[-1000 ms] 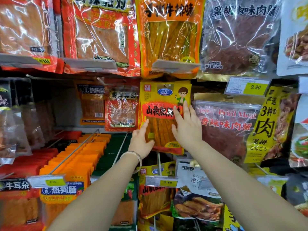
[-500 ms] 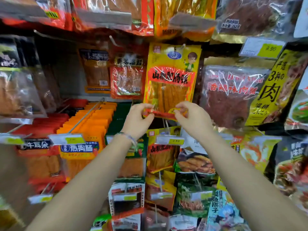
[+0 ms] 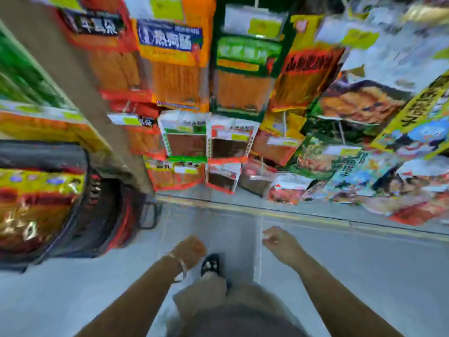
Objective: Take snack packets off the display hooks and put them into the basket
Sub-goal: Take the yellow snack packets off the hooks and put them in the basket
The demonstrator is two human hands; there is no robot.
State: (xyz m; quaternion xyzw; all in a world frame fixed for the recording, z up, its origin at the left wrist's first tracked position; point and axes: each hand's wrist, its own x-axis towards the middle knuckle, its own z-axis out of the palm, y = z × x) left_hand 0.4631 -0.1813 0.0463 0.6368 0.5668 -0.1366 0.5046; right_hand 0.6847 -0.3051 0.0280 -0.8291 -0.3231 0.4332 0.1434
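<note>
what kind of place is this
Most likely a shop's snack aisle: rows of snack packets hang on a display rack, yellow price tags sit above them, and a basket stands on the tiled floor.

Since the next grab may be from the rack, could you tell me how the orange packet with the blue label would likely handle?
The orange plastic packet with the blue label probably flexes, being a thin flat pouch. It likely swings when pushed, hanging among the others. Glossy film may feel slippery.

Open grey floor [image 3: 364, 276] is lying around both hands, giving free passage right and forward. Ahead, hanging snack packets [image 3: 179, 76] are crowding the display down nearly to floor level. At left, a dark basket [image 3: 107, 210], blurred but seemingly holding a yellow packet [image 3: 36, 203], is blocking that side beside a beige upright [image 3: 80, 98].
</note>
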